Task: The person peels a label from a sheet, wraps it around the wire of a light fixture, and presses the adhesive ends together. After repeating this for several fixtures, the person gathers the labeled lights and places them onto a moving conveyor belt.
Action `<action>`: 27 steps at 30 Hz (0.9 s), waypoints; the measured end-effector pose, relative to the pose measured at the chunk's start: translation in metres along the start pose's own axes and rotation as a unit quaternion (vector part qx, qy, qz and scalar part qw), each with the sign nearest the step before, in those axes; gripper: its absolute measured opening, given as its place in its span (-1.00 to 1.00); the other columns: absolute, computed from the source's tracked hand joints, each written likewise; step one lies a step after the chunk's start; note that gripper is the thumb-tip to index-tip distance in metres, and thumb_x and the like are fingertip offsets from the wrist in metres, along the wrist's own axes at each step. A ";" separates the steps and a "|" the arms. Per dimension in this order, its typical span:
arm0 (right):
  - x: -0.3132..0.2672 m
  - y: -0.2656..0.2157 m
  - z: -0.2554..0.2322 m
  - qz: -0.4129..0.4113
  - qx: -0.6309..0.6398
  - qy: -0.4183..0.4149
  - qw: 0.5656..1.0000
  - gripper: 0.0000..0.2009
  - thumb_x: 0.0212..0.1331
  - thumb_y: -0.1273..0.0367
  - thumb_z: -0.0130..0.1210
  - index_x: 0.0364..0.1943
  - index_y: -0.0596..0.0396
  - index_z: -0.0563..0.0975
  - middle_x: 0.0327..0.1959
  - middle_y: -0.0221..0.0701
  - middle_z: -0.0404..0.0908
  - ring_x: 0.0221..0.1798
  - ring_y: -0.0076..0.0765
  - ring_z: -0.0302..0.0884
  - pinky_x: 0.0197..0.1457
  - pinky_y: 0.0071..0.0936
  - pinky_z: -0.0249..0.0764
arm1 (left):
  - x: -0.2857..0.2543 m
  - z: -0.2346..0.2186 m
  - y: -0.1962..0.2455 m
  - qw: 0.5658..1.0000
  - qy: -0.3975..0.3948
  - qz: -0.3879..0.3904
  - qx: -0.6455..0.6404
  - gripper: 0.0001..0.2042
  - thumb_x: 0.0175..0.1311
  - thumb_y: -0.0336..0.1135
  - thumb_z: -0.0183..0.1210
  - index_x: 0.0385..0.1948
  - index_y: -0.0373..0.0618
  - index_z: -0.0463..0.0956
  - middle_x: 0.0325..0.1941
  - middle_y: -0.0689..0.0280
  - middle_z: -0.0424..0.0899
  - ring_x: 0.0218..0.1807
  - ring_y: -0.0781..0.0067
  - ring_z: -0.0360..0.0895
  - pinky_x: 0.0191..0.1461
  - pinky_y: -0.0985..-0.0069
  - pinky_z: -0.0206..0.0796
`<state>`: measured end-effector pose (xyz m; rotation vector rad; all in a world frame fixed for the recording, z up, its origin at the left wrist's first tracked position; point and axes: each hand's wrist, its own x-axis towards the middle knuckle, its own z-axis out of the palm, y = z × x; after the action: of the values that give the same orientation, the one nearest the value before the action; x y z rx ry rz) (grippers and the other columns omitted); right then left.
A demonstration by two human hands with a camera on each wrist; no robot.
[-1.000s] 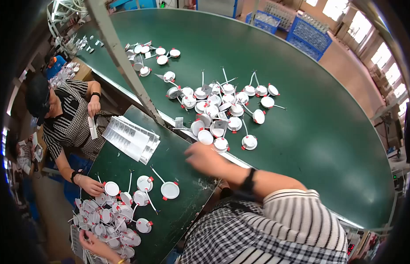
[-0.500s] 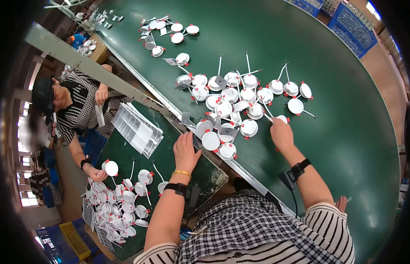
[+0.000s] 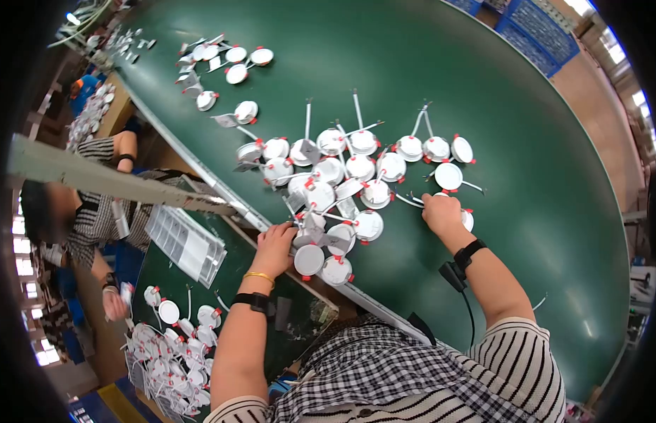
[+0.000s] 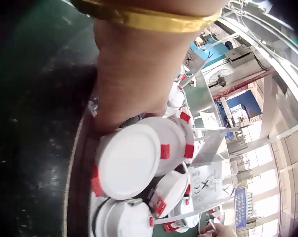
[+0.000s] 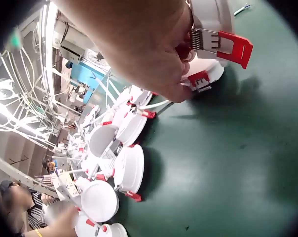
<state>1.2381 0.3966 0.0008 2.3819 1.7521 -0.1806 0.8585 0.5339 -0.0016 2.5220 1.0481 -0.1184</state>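
White round downlights with red spring clips and white cables form a loose cluster (image 3: 360, 168) on the green table. At its right side my right hand (image 3: 443, 211) grips a downlight (image 5: 213, 17) by its edge in the right wrist view. Another downlight (image 5: 205, 71) lies just under those fingers. My left hand (image 3: 275, 248) rests at the cluster's near left edge, fingers extended against the downlights. In the left wrist view, a downlight (image 4: 129, 160) stands in front of that hand's fingertips and hides them.
A smaller dark table (image 3: 180, 264) at left carries a downlight heap (image 3: 169, 356) and printed label sheets (image 3: 187, 243). Another person (image 3: 95, 225) sits behind it. A metal post (image 3: 124, 183) crosses between the tables. More downlights (image 3: 236, 72) lie farther along the green table (image 3: 539, 233).
My left hand has moved from the small table's heap to the cluster's edge. My right hand has swung from the near table edge to the cluster's right side. The head view has shifted.
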 end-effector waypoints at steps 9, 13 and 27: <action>-0.019 0.039 -0.007 -0.048 0.001 -0.044 0.998 -0.84 0.00 0.41 0.08 -0.28 0.03 0.56 -0.23 -0.29 0.42 -0.18 -0.19 0.53 -0.19 -0.28 0.55 | 0.066 -0.012 0.039 0.999 -0.003 0.029 -0.036 -0.52 -0.15 -0.42 0.32 -0.06 -0.01 0.47 0.10 0.29 0.47 0.17 0.13 0.34 0.15 0.17 0.22; -0.033 0.074 -0.014 0.026 0.145 0.038 0.988 -0.78 -0.07 0.37 0.12 -0.25 -0.06 0.56 -0.16 -0.27 0.40 -0.16 -0.12 0.51 -0.19 -0.23 0.54 | 0.085 -0.036 0.041 0.998 0.045 0.020 0.047 -0.60 -0.08 -0.43 0.28 -0.10 -0.02 0.51 -0.03 0.27 0.54 0.07 0.14 0.42 0.10 0.20 0.26; 0.013 0.194 -0.036 0.194 0.562 -0.022 0.804 -0.80 0.22 0.37 -0.04 -0.19 0.17 0.53 -0.50 -0.37 0.61 -0.45 -0.41 0.52 -0.38 -0.44 0.43 | 0.202 0.020 0.227 0.982 0.057 0.174 -0.034 -0.38 -0.16 -0.24 0.41 0.05 -0.09 0.38 0.10 0.18 0.44 0.17 0.16 0.35 0.16 0.23 0.24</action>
<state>1.4267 0.3602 0.0477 3.3325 1.1638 -1.5705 1.1622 0.5152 0.0094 2.6302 0.6228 0.1607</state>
